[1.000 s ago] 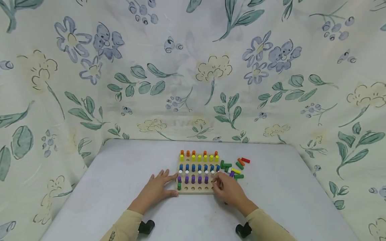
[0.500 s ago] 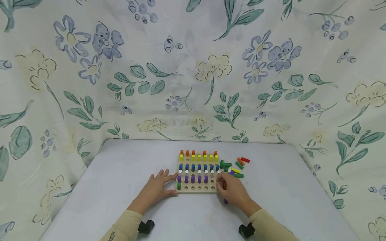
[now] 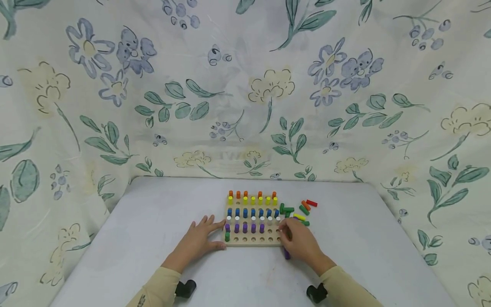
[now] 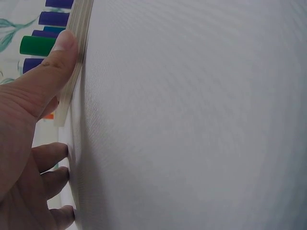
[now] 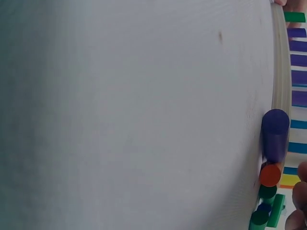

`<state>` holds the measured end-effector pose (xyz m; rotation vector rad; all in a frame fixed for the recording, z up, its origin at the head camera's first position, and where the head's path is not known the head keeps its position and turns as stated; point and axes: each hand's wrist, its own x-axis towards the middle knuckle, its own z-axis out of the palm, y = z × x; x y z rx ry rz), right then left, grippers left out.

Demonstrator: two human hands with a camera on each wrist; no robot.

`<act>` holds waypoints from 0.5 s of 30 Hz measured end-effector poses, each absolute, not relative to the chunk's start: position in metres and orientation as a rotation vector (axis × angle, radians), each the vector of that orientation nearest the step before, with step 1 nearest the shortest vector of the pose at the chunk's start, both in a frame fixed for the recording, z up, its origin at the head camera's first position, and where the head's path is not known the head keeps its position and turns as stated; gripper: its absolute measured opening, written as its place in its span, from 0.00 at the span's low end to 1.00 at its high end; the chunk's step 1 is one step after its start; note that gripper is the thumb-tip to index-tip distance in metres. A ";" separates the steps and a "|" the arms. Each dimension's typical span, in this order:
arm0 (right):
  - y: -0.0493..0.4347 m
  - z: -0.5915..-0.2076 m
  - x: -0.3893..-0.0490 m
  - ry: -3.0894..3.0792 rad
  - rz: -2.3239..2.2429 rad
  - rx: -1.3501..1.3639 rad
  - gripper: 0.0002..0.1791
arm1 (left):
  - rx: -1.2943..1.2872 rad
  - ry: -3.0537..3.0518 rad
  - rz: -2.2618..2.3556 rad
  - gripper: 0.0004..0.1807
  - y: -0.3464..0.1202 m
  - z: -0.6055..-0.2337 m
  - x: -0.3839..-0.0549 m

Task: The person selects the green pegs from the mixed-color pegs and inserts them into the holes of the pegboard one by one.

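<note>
A wooden pegboard (image 3: 253, 244) lies on the table, with rows of orange, yellow, blue, white and purple pegs standing in it. One green peg (image 3: 227, 236) stands at its front left corner. My left hand (image 3: 200, 238) lies with spread fingers against the board's left side; its thumb (image 4: 56, 60) touches the corner. Beside the board's right edge is my right hand (image 3: 302, 242), its fingers bent, the fingertips (image 5: 301, 194) partly cut off in the right wrist view. Whether they pinch anything is hidden. A loose purple peg (image 5: 276, 136) lies below this hand by the board.
Loose pegs, mostly green, lie right of the board, among them a yellow peg (image 3: 299, 217) and a red peg (image 3: 312, 203). The white table (image 3: 161, 200) ends at a floral cloth (image 3: 230, 140). Black objects (image 3: 316, 293) sit by both forearms.
My right hand has slid right, off the front right holes, uncovering them and the loose purple peg. The left hand stays in place.
</note>
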<state>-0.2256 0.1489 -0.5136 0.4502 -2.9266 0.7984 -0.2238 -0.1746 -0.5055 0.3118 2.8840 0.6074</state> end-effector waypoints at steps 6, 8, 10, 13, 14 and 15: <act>0.154 -0.517 -0.230 -2.937 0.720 0.445 0.07 | 0.316 2.879 0.626 0.47 -0.175 -0.505 -0.223; 0.156 -0.518 -0.231 -2.932 0.711 0.438 0.08 | 0.322 2.880 0.629 0.47 -0.175 -0.506 -0.223; 0.158 -0.518 -0.232 -2.919 0.700 0.437 0.09 | 0.322 2.880 0.629 0.47 -0.175 -0.507 -0.224; 0.161 -0.519 -0.232 -2.888 0.692 0.445 0.12 | 0.321 2.881 0.629 0.47 -0.176 -0.508 -0.225; 0.162 -0.519 -0.232 -2.884 0.685 0.443 0.14 | 0.321 2.881 0.629 0.47 -0.176 -0.509 -0.225; 0.162 -0.519 -0.232 -2.881 0.680 0.444 0.16 | 0.324 2.882 0.628 0.47 -0.176 -0.509 -0.226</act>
